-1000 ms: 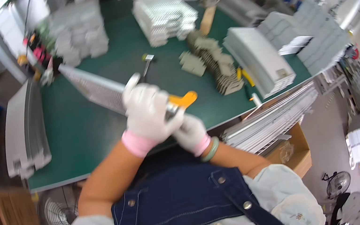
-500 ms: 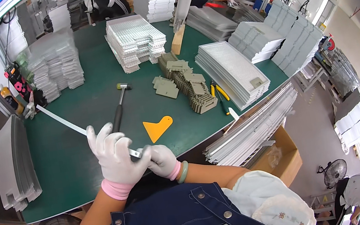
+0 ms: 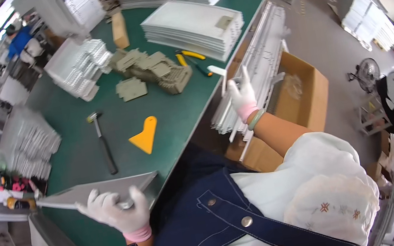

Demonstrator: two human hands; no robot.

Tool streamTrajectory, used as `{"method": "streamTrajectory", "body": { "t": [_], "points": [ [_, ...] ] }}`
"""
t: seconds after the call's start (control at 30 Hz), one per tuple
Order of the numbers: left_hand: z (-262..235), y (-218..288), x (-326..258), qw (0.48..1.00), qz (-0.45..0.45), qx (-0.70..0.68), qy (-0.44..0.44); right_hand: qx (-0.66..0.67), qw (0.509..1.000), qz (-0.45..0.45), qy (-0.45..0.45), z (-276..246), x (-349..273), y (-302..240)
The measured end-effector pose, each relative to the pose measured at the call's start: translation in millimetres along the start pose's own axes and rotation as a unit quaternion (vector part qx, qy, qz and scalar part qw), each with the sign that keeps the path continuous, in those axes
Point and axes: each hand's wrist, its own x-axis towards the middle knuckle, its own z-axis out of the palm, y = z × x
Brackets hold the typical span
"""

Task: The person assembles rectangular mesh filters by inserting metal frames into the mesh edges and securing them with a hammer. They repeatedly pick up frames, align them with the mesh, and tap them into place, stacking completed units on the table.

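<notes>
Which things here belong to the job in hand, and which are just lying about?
Apparently in the job:
- grey metal panel, in the left hand
- long pale strips, beside the right hand; contact unclear

Apparently lying about, untouched:
- hammer
- yellow scraper
- yellow-handled pliers
- wooden block
- floor fan

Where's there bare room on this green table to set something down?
Between the yellow scraper and the near edge of the tabletop, and between the hammer and the pale stack left of it. Olive plates and white panels crowd the space beyond; a grey panel crowds the left hand.
</notes>
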Motion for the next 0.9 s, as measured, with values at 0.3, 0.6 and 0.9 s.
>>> {"method": "streamTrajectory", "body": {
  "t": [0.3,0.6,0.9],
  "points": [
    [7.1,3.3,4.1,0.999,-0.011,-0.021,-0.026,-0.17,0.975,-0.12,0.08,-48.0,-4.2,54.2],
    [9.0,-1.8,4.5,0.999,0.002,-0.035,-0.013,-0.035,0.782,-0.552,-0.285,-27.3,-34.0,-267.2],
    [1.3,-1.7,-4.1,0.999,-0.002,-0.031,-0.011,-0.113,0.888,-0.425,-0.137,-22.5,-45.1,-283.4]
  ]
}}
